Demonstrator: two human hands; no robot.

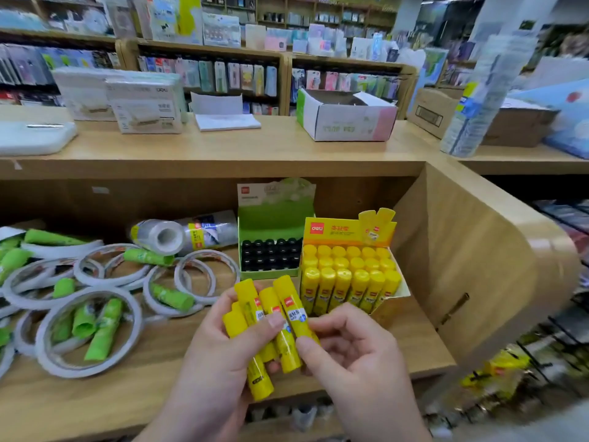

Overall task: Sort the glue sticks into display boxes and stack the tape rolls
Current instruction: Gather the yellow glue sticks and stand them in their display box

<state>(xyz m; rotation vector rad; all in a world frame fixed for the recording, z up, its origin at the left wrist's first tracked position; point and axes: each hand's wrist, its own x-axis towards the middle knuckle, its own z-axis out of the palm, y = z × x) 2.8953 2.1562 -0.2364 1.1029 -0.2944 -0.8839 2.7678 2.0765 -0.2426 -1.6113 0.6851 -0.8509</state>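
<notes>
Left hand (220, 342) grips yellow glue sticks (255, 317); right hand (347, 349) pinches one.

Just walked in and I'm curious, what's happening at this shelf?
A person is sorting stationery on a wooden shelf. Their left hand grips a bundle of yellow plastic glue sticks, and the right hand pinches one of them. The yellow cardboard display box ahead already looks full. Loose green glue sticks and white tape rolls lie scattered to the left, unsorted.
</notes>
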